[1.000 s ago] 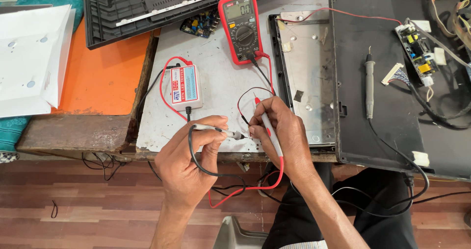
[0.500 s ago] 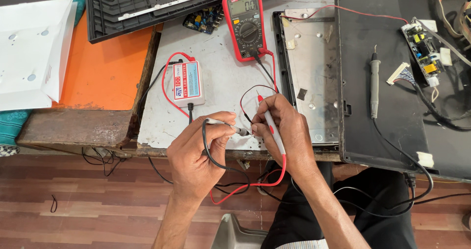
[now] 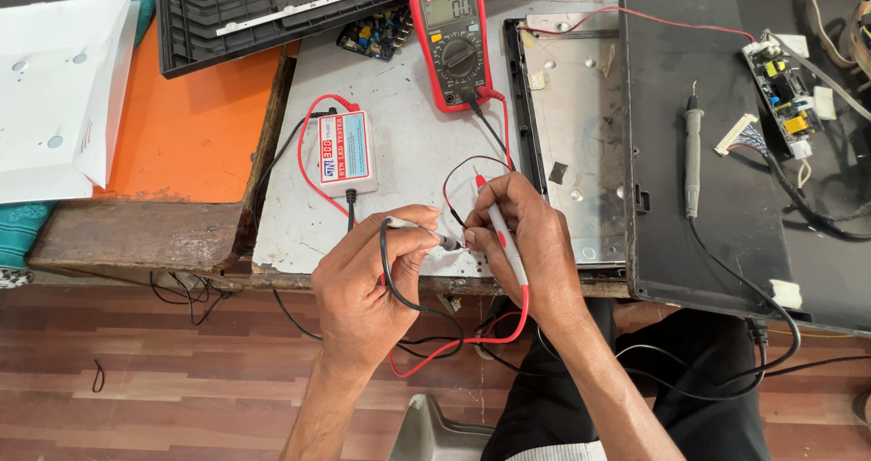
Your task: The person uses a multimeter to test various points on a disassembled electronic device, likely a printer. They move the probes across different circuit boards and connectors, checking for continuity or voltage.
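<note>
My left hand [image 3: 372,284] pinches a black-leaded test probe [image 3: 419,230], its metal tip pointing right. My right hand [image 3: 531,243] holds a white probe with a red lead [image 3: 502,239], tip up near the other probe's tip. Both tips meet over the white sheet [image 3: 408,152] at the bench's front edge. A red multimeter [image 3: 451,39] stands behind them, its leads running down to my hands. A small white tester box [image 3: 346,152] with red and black wires lies left of the hands.
A metal panel in a black frame [image 3: 581,125] lies right of the multimeter. A soldering iron [image 3: 693,152] rests on a black back cover [image 3: 726,198] with a circuit board [image 3: 780,84]. An orange board [image 3: 190,125], white paper [image 3: 59,89] and a black grille [image 3: 245,7] sit left.
My hands stay together at the bench's front edge; the probe tips have shifted slightly closer. The view has drifted a little.
</note>
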